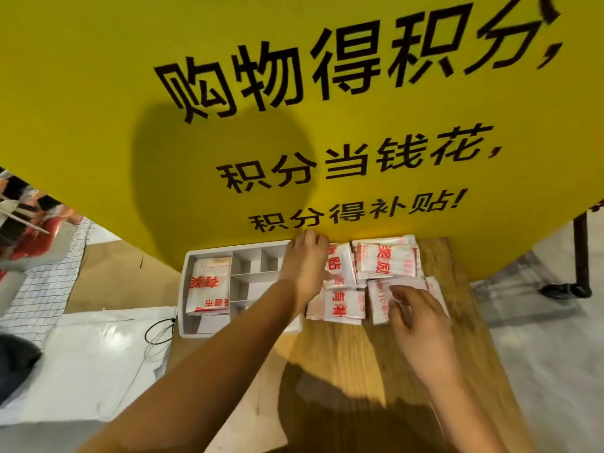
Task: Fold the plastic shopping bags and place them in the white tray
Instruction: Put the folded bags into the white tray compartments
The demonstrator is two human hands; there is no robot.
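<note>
While the person reaches over the wooden worktop, two bare arms stretch out from the near edge. A dark shadow lies on the wood between them.

The right hand is the closer one. Its fingers are a little apart and bent, and the tips rest on the nearest bag in a pile of folded bags. It looks blurry there. The bags are white with red writing. They lie side by side, some partly on top of others, on the right part of the worktop.

The left hand reaches further, over the right end of the white tray, to the left side of the pile. Its fingers are curled, but I cannot tell if they hold a bag or only touch one.

The tray sits on the left part of the worktop, just beside the pile. It has many small boxes inside. One folded bag lies in the big box at its left end.

Down on the left are a white sheet, a thin black cable in a loop near the tray, some brown cardboard and a checked cloth. On the right are a pale floor and a black stand.

Right behind the tray and the bags stands a big yellow board with large black writing. It fills the whole far side.
</note>
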